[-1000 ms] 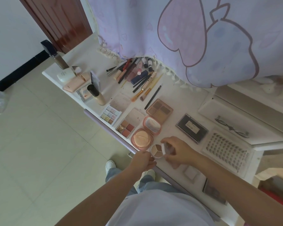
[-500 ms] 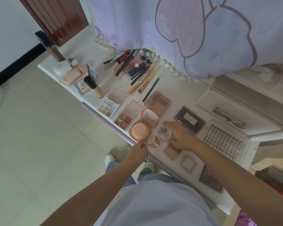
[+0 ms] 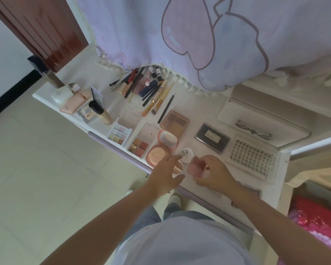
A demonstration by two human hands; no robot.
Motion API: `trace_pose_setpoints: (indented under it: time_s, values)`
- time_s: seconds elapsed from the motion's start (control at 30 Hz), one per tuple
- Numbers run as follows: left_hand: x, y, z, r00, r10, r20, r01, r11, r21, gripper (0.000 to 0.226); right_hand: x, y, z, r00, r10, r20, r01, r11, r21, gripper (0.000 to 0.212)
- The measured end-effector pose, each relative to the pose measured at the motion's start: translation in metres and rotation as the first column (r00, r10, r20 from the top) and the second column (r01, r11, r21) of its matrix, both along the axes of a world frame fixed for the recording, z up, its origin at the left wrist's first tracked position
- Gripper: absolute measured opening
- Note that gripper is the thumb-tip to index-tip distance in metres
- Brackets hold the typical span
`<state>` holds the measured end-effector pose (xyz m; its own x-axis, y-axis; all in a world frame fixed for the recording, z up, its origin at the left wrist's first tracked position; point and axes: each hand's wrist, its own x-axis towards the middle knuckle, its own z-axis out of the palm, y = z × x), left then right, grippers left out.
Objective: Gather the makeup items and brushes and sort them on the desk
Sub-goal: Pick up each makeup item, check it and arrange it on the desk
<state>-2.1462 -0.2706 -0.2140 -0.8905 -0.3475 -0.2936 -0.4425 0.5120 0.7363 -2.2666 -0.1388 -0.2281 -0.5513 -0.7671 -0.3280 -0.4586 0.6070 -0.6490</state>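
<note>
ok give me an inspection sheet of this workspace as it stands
surface: white desk, mostly covered.
job's things: open palettes in a row, among them a nine-pan eyeshadow palette; round peach powder compact, open; loose heap of brushes and pencils near the curtain.
clutter: black-lidded case; tray of false lashes; folded glasses.
grippers: left hand open over a small round pot; right hand holds a small pink square compact.
cables: nothing seen.
surroundings: lilac cartoon curtain, brown door, pale tiled floor.
</note>
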Motion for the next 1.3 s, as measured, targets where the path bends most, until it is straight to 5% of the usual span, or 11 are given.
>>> trace_pose_setpoints:
  time_s: [0.07,0.17,0.27,0.43,0.57,0.77,0.9,1.0,1.07,1.2,1.3]
  values:
    - [-0.009,-0.011,0.015,0.999,0.008,0.049,-0.023,0.952,0.305,0.066,-0.006,-0.001,0.027,0.996,0.074,0.051,-0.065,0.986,-0.156,0.049]
    - [-0.020,-0.025,0.042,0.997,-0.082,0.011,0.066,0.869,0.490,0.060,-0.014,-0.005,0.065,0.987,0.161,0.001,-0.152,0.936,-0.319,0.058]
    - [-0.026,-0.034,0.065,0.991,-0.103,-0.084,0.133,0.798,0.588,0.050,-0.021,-0.011,0.094,0.964,0.213,-0.161,-0.258,0.902,-0.346,0.057]
    - [-0.033,-0.038,0.091,0.978,0.040,-0.203,0.104,0.753,0.650,0.076,-0.031,-0.019,0.127,0.927,0.236,-0.292,-0.335,0.870,-0.361,0.053]
    - [-0.028,-0.044,0.108,0.950,0.055,-0.308,0.157,0.768,0.621,0.055,-0.027,-0.022,0.142,0.927,0.175,-0.331,-0.314,0.845,-0.433,0.050]
    - [-0.026,-0.056,0.140,0.896,0.123,-0.427,0.219,0.714,0.665,0.054,-0.012,-0.031,0.174,1.000,0.014,0.015,-0.003,0.818,-0.575,0.043]
    - [-0.016,-0.066,0.170,0.888,0.134,-0.440,0.231,0.698,0.678,0.058,-0.005,-0.037,0.197,0.993,-0.023,0.117,0.091,0.774,-0.626,0.043]
    - [-0.008,-0.071,0.190,0.901,0.182,-0.393,0.164,0.695,0.700,0.023,0.001,-0.039,0.212,0.987,0.055,0.150,0.051,0.782,-0.621,0.041]
    - [-0.004,-0.070,0.196,0.904,0.227,-0.363,0.100,0.711,0.696,0.020,0.004,-0.041,0.218,0.984,0.059,0.166,0.056,0.790,-0.610,0.045]
    - [0.000,-0.052,0.196,0.831,0.418,-0.366,0.002,0.657,0.754,0.022,0.020,-0.045,0.220,0.873,-0.159,0.460,0.439,0.668,-0.601,0.021]
    - [0.000,-0.034,0.192,0.806,0.429,-0.407,-0.035,0.722,0.691,0.035,0.030,-0.044,0.221,0.814,-0.229,0.534,0.548,0.608,-0.575,0.018]
